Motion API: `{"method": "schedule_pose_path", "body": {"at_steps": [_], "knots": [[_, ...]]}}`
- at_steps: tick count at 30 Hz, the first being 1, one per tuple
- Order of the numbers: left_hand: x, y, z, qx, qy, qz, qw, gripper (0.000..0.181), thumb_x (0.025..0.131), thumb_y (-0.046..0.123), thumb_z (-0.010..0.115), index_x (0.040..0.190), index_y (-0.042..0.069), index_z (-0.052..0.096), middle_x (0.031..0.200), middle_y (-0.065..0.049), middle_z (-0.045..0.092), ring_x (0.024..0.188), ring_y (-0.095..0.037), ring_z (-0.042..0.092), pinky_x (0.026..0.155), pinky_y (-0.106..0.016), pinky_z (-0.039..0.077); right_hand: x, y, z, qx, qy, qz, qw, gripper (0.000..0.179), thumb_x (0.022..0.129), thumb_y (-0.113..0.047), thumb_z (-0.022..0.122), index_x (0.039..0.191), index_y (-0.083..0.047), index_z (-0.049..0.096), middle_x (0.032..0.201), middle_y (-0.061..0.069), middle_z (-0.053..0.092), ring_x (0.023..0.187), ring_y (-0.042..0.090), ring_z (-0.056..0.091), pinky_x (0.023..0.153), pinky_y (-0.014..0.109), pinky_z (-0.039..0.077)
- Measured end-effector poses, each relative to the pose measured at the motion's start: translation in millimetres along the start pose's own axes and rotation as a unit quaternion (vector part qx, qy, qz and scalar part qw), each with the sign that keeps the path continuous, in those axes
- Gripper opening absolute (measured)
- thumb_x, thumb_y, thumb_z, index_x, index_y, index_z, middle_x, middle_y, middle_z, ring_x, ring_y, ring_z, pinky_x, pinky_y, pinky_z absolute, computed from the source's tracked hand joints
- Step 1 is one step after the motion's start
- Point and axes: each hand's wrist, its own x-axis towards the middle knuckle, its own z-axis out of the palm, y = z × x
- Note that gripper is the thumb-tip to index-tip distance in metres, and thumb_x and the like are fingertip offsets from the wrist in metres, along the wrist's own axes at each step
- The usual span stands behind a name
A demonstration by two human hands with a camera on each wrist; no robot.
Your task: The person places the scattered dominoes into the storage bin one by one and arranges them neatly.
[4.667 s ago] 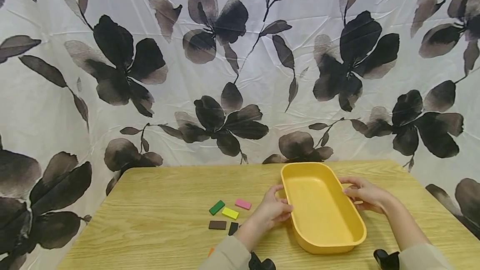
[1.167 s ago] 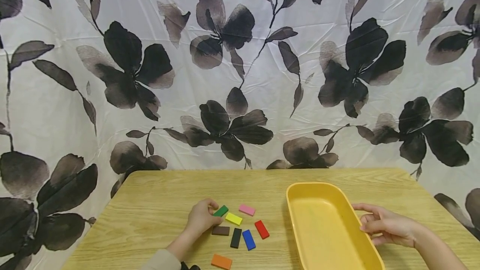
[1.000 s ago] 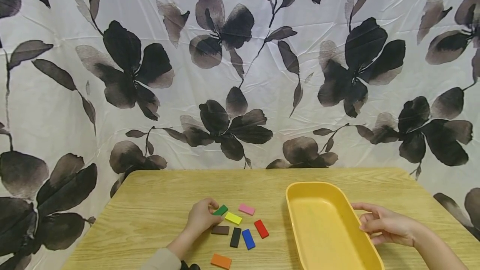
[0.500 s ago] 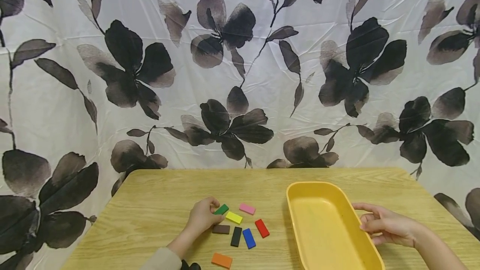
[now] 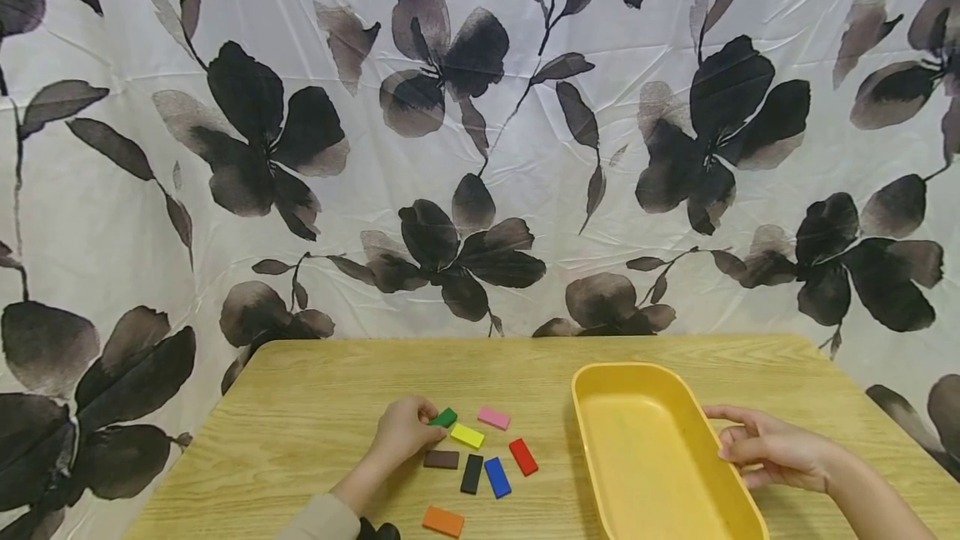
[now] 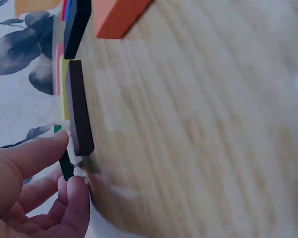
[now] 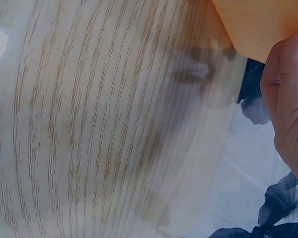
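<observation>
on the table (image 5: pixel 300 390), left grip (image 5: pixel 403 432) pinches a plain green block (image 5: pixel 446 417) and right grip (image 5: pixel 780 448) holds yellow tray (image 5: pixel 652 440)

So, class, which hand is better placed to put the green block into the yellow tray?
Probably the left: the left hand pinches the green block, while the right hand touches the right side of the yellow tray.

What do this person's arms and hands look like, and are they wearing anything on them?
The left hand and right hand are gloveless. A plain beige fabric sleeve covers part of the left forearm, a rounded black object showing beside it. No sleeve shows on the right forearm.
</observation>
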Motion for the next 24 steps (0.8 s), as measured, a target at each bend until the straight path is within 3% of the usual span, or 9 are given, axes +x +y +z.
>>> {"method": "schedule_pose_path", "body": {"at_steps": [10, 18, 24], "knots": [[4.3, 0.9, -2.8, -0.022, -0.003, -0.002, 0.9998, 0.013, 0.073, 0.004, 0.076, 0.083, -0.001, 0.069, 0.074, -0.003, 0.061, 0.068, -0.014, 0.054, 0.06, -0.028, 0.046, -0.4, 0, -1, -0.011, 0.009, 0.0, 0.9999, 0.043, 0.095, 0.004, 0.038, 0.134, -0.015, 0.038, 0.099, 0.005, 0.055, 0.086, 0.012, 0.059, 0.076, 0.033, 0.053], [4.7, 9.8, -9.4, -0.015, 0.01, 0.015, 0.9997, 0.013, 0.072, 0.004, 0.077, 0.082, -0.001, 0.069, 0.071, -0.002, 0.06, 0.066, -0.014, 0.051, 0.06, -0.028, 0.044, 2.1, -1, -1, -0.017, 0.021, 0.005, 0.9996, 0.044, 0.095, 0.003, 0.04, 0.137, -0.01, 0.033, 0.098, 0.005, 0.056, 0.082, 0.011, 0.058, 0.073, 0.03, 0.053], [4.9, 18.5, -9.4, -0.016, -0.001, 0.034, 0.9993, 0.012, 0.073, 0.006, 0.077, 0.082, 0.002, 0.07, 0.071, 0.0, 0.059, 0.068, -0.014, 0.051, 0.061, -0.029, 0.044, 2.3, -3, -1, -0.013, 0.017, 0.005, 0.9998, 0.045, 0.095, 0.004, 0.04, 0.137, -0.009, 0.032, 0.1, 0.005, 0.058, 0.081, 0.01, 0.057, 0.072, 0.029, 0.053]]}}
